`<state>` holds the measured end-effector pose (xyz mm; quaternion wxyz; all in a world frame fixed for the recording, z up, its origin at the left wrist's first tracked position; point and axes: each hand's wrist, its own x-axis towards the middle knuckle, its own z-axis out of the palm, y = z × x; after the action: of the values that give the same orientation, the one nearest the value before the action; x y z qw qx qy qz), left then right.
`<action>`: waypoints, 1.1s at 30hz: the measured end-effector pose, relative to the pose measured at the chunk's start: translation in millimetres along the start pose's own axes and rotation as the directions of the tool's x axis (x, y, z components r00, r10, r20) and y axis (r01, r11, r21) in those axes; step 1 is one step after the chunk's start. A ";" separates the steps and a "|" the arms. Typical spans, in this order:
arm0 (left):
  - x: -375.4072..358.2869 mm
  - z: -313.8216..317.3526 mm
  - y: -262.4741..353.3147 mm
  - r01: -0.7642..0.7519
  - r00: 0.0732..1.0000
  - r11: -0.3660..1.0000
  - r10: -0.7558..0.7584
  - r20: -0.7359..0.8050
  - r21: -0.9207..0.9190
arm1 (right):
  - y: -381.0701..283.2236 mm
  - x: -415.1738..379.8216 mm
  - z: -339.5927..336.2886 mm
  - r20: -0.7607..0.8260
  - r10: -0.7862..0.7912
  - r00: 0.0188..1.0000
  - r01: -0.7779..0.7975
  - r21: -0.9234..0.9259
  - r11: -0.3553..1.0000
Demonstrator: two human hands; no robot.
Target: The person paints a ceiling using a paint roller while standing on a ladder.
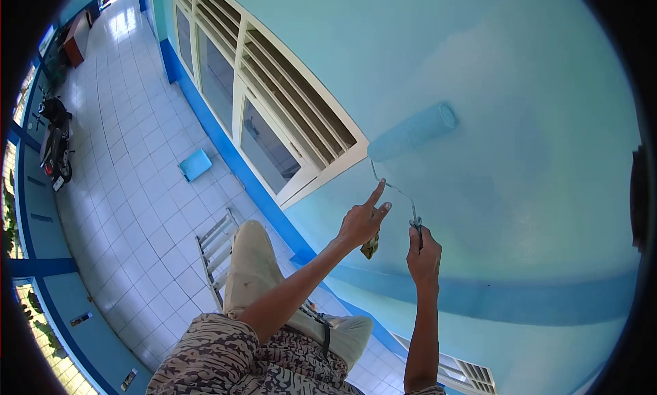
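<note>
A light-blue paint roller (413, 132) is against the wall, its sleeve slanting up to the right. My right hand (424, 257) is closed around the lower end of the roller's thin bent metal frame; the grip is mostly hidden by my fingers. To its left is my left hand (361, 222), the index finger stretched out to the frame's bend and the thumb apart from it. A crumpled yellow-brown piece, seemingly a rag (370, 246), sticks out below that palm, apparently held by the curled fingers. Wet-looking paint shines on the turquoise wall (506, 183).
Louvred windows with cream frames (301, 97) border the painted wall. Below me, a metal ladder (217, 248) stands by my leg on white floor tiles (137, 190). A blue paint tray (196, 165) lies on the floor; a motorbike (56, 142) is farther left.
</note>
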<state>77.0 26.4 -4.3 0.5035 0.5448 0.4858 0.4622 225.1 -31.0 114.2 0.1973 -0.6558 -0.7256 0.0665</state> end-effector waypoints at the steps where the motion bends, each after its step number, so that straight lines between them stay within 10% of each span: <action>1: 1.4 0.0 4.2 -0.017 1.000 1.000 0.016 -0.013 -0.016 | -8.2 5.5 -1.6 0.010 -0.001 1.000 0.001 -0.024 1.000; 33: 11.0 -19.5 20.6 0.041 0.999 0.988 -0.037 0.028 -0.148 | -53.2 27.7 23.3 -0.009 0.026 1.000 -0.026 -0.117 0.993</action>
<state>60.1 38.8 17.7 0.5578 0.5020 0.4542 0.4801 165.4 -7.1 117.4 0.1602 -0.6760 -0.7189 0.0239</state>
